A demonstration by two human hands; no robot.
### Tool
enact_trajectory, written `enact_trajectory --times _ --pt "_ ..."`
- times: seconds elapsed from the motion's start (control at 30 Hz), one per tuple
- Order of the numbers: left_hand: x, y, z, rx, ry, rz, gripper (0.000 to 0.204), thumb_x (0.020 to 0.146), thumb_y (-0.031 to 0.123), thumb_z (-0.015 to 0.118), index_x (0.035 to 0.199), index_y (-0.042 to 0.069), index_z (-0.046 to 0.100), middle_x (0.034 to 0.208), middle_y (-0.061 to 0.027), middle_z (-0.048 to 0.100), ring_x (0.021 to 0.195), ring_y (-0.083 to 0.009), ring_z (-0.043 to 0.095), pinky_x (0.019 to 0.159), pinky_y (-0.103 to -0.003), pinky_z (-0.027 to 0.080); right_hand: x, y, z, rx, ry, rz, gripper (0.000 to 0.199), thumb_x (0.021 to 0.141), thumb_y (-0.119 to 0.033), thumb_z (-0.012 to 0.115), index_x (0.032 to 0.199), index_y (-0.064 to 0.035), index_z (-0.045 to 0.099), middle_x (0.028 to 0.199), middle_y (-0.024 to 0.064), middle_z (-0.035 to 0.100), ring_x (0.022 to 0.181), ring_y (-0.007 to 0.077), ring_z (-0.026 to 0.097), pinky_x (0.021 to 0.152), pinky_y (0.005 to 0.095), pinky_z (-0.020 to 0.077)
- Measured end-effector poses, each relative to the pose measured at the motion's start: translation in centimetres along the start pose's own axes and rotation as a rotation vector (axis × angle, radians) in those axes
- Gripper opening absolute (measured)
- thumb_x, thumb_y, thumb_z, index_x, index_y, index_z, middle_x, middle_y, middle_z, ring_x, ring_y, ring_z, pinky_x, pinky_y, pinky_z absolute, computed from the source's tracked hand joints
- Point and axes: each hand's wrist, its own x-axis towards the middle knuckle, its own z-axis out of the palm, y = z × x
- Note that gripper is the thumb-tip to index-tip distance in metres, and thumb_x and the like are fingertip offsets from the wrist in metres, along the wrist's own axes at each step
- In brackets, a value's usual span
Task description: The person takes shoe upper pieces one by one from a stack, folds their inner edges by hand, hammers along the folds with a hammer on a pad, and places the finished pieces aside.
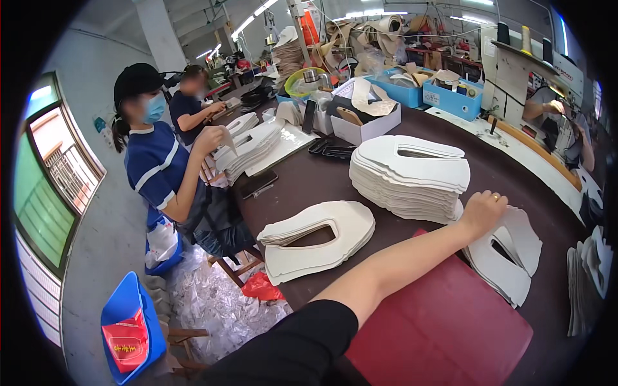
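My left hand [483,212] reaches across from the lower edge, its fingers curled closed at the far edge of a white U-shaped shoe-upper piece [523,237]. That piece bends up from a low pile of like pieces [492,267] at the right end of a dark red board [438,321]. Just behind my wrist stands a tall stack of white shoe-upper pieces [409,183]. A lower stack [354,225] lies left of my forearm, its slot facing left. The fingertips are partly hidden. My right hand is out of the picture.
More white pieces [589,273] stand at the far right edge. Across the dark table [309,186] are a phone [259,184], a white box [370,128] and blue boxes [454,96]. A masked co-worker [154,154] handles pieces at left. A sewing machine [528,77] stands at back right.
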Motion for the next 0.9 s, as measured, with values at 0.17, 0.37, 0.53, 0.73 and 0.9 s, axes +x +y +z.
enact_trajectory --times 0.17,0.37,0.53,0.73,0.9 --pt "4.1 2.9 -6.0 -0.248 0.142 0.072 0.011 0.090 0.017 0.058 0.084 0.008 0.057 0.077 -0.0088 0.061 0.075 -0.0304 0.064 0.064 -0.042 0.052 3.3 3.2 0.0 0.366 -0.267 -0.258 0.034 0.105 -0.037 0.039 0.091 -0.0080 0.047 0.053 0.0017 0.034 0.038 0.0109 0.034 0.037 0.0251 0.0369" --pt "0.4 -1.6 0.9 -0.202 -0.112 -0.291 0.018 0.092 0.027 0.060 0.094 0.010 0.066 0.101 -0.0107 0.064 0.094 -0.0297 0.061 0.078 -0.044 0.050 2.3 2.0 0.2 -0.046 0.043 0.036 0.033 0.104 -0.037 0.041 0.089 -0.0092 0.046 0.055 0.0001 0.034 0.039 0.0090 0.030 0.037 0.0246 0.0354" --pt "-2.1 -1.4 3.1 0.071 -0.391 -0.293 0.037 0.085 0.038 0.068 0.104 0.006 0.069 0.115 -0.0091 0.060 0.111 -0.0270 0.051 0.089 -0.046 0.043 0.1 1.0 0.3 -0.082 0.083 -0.014 0.032 0.105 -0.036 0.039 0.088 -0.0086 0.045 0.053 0.0006 0.033 0.036 0.0089 0.032 0.035 0.0239 0.0363" --pt "-0.1 -2.0 2.4 0.036 -0.500 -0.442 0.040 0.077 0.033 0.077 0.107 0.007 0.068 0.117 -0.0097 0.059 0.113 -0.0266 0.050 0.095 -0.043 0.040 1.2 0.5 2.4 -0.104 0.036 -0.018 0.032 0.105 -0.034 0.039 0.088 -0.0083 0.044 0.052 0.0001 0.032 0.035 0.0082 0.033 0.034 0.0222 0.0364" --pt "2.2 -0.1 3.6 -0.010 -0.473 -0.475 0.039 0.067 0.016 0.080 0.103 0.008 0.067 0.115 -0.0100 0.059 0.114 -0.0268 0.050 0.095 -0.043 0.039 4.7 5.2 0.2 0.765 -0.616 -0.499 0.032 0.105 -0.034 0.038 0.088 -0.0083 0.044 0.052 0.0000 0.033 0.036 0.0083 0.033 0.035 0.0221 0.0373"
